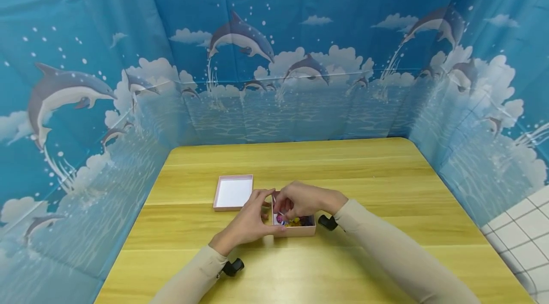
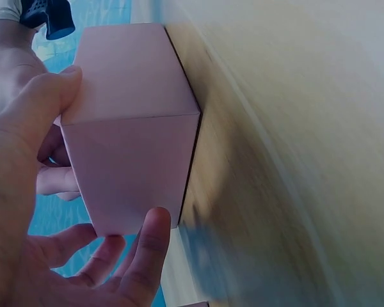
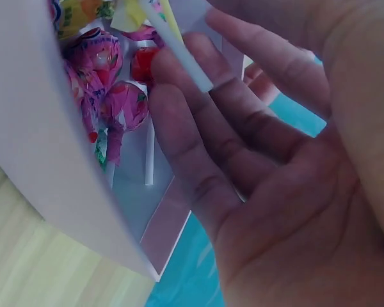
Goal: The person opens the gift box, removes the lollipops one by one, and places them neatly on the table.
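Observation:
A pink box (image 1: pixel 296 231) with lollipops inside stands on the table. My left hand (image 1: pixel 253 220) holds it at the left end, with the thumb along the near wall and a fingertip at the far rim. In the left wrist view the box's smooth outer walls (image 2: pixel 131 169) show. My right hand (image 1: pixel 300 199) reaches in from above with bent fingers. In the right wrist view it holds a yellow-wrapped lollipop (image 3: pixel 189 61), its white stick slanting in front of the fingers; the pinch is partly out of frame. Pink-wrapped lollipops (image 3: pixel 125 105) and a red one (image 3: pixel 143 64) lie beside the fingertips.
The box lid (image 1: pixel 233 193), white inside and pink-edged, lies open side up on the table left of the box. The yellow wood table (image 1: pixel 364 261) ends at a dolphin-printed curtain (image 1: pixel 274 108) behind. Black wrist cameras (image 1: pixel 233 267) sit on both wrists.

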Demonstrator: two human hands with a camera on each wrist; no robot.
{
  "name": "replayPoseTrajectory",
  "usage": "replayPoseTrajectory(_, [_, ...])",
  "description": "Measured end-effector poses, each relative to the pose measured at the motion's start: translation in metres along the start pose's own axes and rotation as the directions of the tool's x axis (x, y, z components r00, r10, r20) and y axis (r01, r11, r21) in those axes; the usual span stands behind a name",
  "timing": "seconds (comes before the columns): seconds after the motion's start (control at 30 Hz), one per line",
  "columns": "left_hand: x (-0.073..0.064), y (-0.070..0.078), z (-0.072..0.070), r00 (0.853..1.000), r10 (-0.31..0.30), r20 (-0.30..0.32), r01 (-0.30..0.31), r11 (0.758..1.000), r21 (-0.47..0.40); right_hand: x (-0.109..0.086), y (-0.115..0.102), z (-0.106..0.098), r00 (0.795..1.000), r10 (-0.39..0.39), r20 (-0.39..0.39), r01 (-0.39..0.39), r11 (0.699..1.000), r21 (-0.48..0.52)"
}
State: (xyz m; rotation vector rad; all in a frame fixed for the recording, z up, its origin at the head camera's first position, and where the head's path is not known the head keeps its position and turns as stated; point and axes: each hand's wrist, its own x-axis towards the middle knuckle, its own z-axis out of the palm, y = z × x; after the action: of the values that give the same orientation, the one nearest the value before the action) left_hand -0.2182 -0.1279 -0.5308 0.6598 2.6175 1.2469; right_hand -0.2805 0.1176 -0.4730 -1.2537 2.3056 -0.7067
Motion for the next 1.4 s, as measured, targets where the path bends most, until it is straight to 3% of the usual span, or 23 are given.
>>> replayPoseTrajectory(0.53, [0.000,0.001,-0.003,1.000,0.001,-0.002,-0.001,1.000,0.007,0.020,-0.003,0.002,0.990,0.037,0.135,-0.034,0.999,-0.026])
replayPoseTrajectory(1.4, [0.002,-0.003,0.000,1.000,-0.021,-0.005,0.021,1.000,-0.013,0.028,-0.002,0.008,0.986,0.036,0.164,-0.025,0.997,-0.070])
